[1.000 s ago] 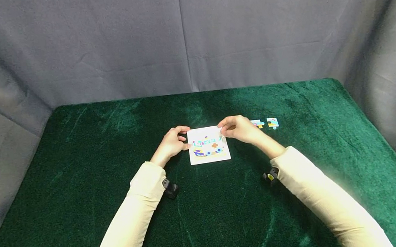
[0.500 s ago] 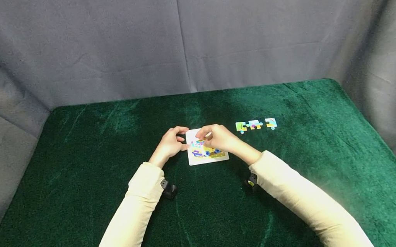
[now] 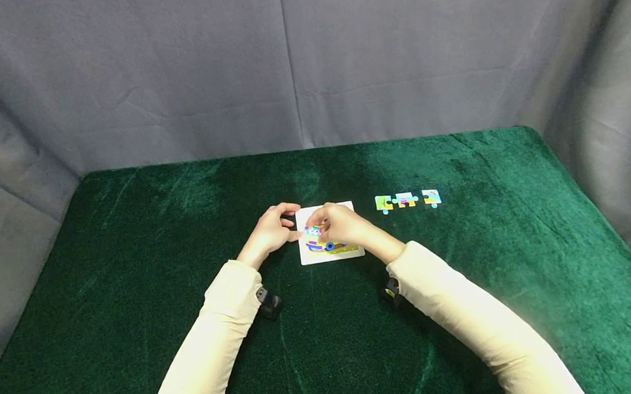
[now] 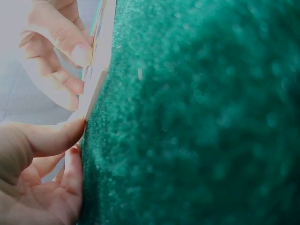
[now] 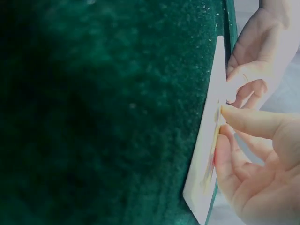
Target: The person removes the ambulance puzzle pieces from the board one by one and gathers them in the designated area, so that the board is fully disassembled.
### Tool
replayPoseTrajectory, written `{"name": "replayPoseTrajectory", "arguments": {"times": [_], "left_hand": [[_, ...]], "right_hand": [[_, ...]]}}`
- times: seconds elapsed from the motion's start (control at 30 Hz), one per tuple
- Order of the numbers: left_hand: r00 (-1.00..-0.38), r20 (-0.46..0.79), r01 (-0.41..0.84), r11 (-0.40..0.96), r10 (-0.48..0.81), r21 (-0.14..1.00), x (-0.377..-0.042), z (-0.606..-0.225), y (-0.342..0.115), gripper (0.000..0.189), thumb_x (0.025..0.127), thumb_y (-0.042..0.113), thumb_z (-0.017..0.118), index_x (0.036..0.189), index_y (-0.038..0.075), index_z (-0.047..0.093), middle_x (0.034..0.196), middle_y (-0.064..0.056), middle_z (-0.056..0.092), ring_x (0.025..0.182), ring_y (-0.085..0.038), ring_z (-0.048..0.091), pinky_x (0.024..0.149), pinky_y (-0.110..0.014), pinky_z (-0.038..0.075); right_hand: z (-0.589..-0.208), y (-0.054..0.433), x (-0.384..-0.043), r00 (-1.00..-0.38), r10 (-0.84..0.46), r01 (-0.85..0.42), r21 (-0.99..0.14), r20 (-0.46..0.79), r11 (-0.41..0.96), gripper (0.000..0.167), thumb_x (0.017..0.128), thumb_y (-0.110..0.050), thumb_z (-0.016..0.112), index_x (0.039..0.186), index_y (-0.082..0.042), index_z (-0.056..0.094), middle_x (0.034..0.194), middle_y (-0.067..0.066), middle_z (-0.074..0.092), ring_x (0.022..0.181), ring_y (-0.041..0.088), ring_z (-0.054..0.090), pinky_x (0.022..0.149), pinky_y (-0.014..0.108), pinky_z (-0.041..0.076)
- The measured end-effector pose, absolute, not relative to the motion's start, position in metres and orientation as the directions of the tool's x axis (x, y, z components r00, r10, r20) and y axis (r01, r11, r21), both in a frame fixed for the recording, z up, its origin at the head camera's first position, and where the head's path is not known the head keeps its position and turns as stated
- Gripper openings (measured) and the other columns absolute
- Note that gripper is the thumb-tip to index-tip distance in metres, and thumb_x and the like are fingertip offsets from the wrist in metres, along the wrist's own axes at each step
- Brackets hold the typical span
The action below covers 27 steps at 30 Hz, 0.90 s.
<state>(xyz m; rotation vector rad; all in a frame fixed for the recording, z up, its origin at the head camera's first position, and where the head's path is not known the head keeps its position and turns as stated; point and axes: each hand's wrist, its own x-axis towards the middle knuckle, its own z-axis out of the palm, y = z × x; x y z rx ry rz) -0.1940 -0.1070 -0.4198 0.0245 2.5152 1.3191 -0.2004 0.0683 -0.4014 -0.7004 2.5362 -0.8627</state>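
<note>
A white-bordered puzzle board (image 3: 331,257) with a colourful vehicle picture lies flat on the cloth. My left hand (image 3: 270,229) rests against its left edge, thumb and forefinger tips touching the border, thumb and fingers apart. Over the picture, my right hand (image 3: 342,223) pinches a puzzle piece (image 3: 314,230) at the left of the board between thumb and fingers; its lower side is hidden. In the right wrist view, that thumb and the fingertips (image 5: 222,136) meet the board's surface. Part of the picture is covered by the right hand.
Three loose puzzle pieces lie right of the board: a green one (image 3: 383,203), a pink-and-blue one (image 3: 405,199), and a blue-and-yellow one (image 3: 431,197). A green velvet cloth (image 3: 182,201) covers the table, with grey curtains (image 3: 189,77) behind it.
My right hand has moved left from the board's upper right corner to its left part, uncovering the green loose piece. The left hand stays at the left edge.
</note>
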Motion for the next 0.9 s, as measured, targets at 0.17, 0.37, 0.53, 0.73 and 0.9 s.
{"name": "replayPoseTrajectory", "arguments": {"times": [0.17, 0.37, 0.53, 0.73, 0.9], "left_hand": [[-0.954, -0.259, -0.127, 0.578, 0.152, 0.806, -0.1933, -0.4200, -0.1073, 0.056, 0.079, -0.003, 0.069, 0.132, 0.004, 0.052, 0.130, -0.018, 0.049, 0.114, -0.032, 0.056, 0.094, -0.038, 0.049], [-0.954, -0.260, -0.129, 0.577, 0.150, 0.806, -0.1929, -0.4200, -0.1067, 0.055, 0.079, -0.004, 0.068, 0.131, 0.004, 0.052, 0.130, -0.018, 0.049, 0.113, -0.032, 0.056, 0.093, -0.038, 0.049], [-0.954, -0.261, -0.134, 0.574, 0.146, 0.808, -0.1931, -0.4203, -0.1061, 0.056, 0.079, -0.003, 0.069, 0.131, 0.004, 0.052, 0.130, -0.018, 0.049, 0.113, -0.032, 0.056, 0.094, -0.038, 0.049], [-0.953, -0.266, -0.138, 0.574, 0.145, 0.807, -0.1922, -0.4201, -0.1059, 0.055, 0.079, -0.003, 0.069, 0.131, 0.005, 0.052, 0.130, -0.017, 0.049, 0.113, -0.031, 0.056, 0.093, -0.037, 0.049], [-0.956, -0.253, -0.126, 0.574, 0.147, 0.809, -0.1921, -0.4188, -0.1063, 0.055, 0.079, -0.004, 0.069, 0.131, 0.004, 0.052, 0.129, -0.018, 0.049, 0.113, -0.031, 0.056, 0.092, -0.037, 0.049]], "right_hand": [[-0.4003, 0.0664, -0.1993, -0.797, -0.575, -0.362, -0.617, -0.183, 0.699, 0.029, 0.081, 0.002, 0.069, 0.110, 0.000, 0.069, 0.103, 0.017, 0.060, 0.083, 0.020, 0.055, 0.071, 0.021, 0.043], [-0.4009, 0.0662, -0.1986, -0.807, -0.564, -0.350, -0.627, -0.175, 0.696, 0.022, 0.081, 0.004, 0.068, 0.102, -0.001, 0.072, 0.105, 0.016, 0.060, 0.085, 0.020, 0.054, 0.072, 0.022, 0.043], [-0.4011, 0.0664, -0.1983, -0.807, -0.566, -0.364, -0.615, -0.168, 0.700, 0.032, 0.080, 0.004, 0.069, 0.112, 0.000, 0.067, 0.104, 0.018, 0.060, 0.084, 0.022, 0.057, 0.073, 0.024, 0.046], [-0.4019, 0.0673, -0.1986, -0.806, -0.567, -0.365, -0.611, -0.169, 0.702, 0.033, 0.081, 0.002, 0.069, 0.114, 0.000, 0.067, 0.105, 0.018, 0.061, 0.084, 0.022, 0.057, 0.071, 0.022, 0.045], [-0.4017, 0.0679, -0.1998, -0.801, -0.577, -0.370, -0.623, -0.162, 0.689, 0.033, 0.081, 0.002, 0.069, 0.114, 0.000, 0.067, 0.102, 0.019, 0.060, 0.082, 0.021, 0.054, 0.067, 0.018, 0.039]]}}
